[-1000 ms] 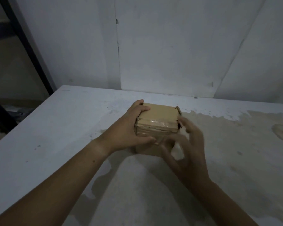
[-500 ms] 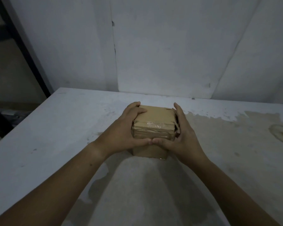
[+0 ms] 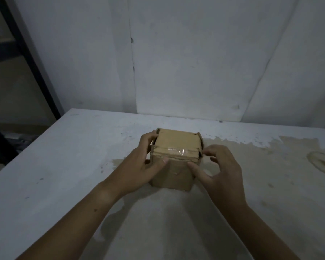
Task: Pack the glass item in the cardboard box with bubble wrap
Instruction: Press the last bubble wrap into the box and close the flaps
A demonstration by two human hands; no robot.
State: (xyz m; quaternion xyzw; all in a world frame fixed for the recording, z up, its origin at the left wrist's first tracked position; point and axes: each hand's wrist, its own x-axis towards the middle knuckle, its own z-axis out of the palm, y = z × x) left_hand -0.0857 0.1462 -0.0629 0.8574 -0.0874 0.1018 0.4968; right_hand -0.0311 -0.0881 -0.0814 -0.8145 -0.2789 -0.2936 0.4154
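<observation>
A small brown cardboard box (image 3: 174, 172) stands on the table with its top flaps folded shut and a strip of clear tape (image 3: 176, 151) across the top's front edge. My left hand (image 3: 143, 164) grips the box's left side, fingers on the left flap and thumb on the front face. My right hand (image 3: 217, 167) is at the right front corner, thumb pressed on the front face and curled fingertips at the right flap's edge. Neither the glass item nor any bubble wrap is visible.
The white table (image 3: 64, 175) has worn, brownish stained patches (image 3: 270, 166) on its right half. A white wall (image 3: 186, 62) rises right behind it. A dark metal frame (image 3: 32, 59) stands past the table's left edge.
My right hand has slid off the box's top and right side, back to the right front corner. My left thumb has dropped from the top edge to the front face.
</observation>
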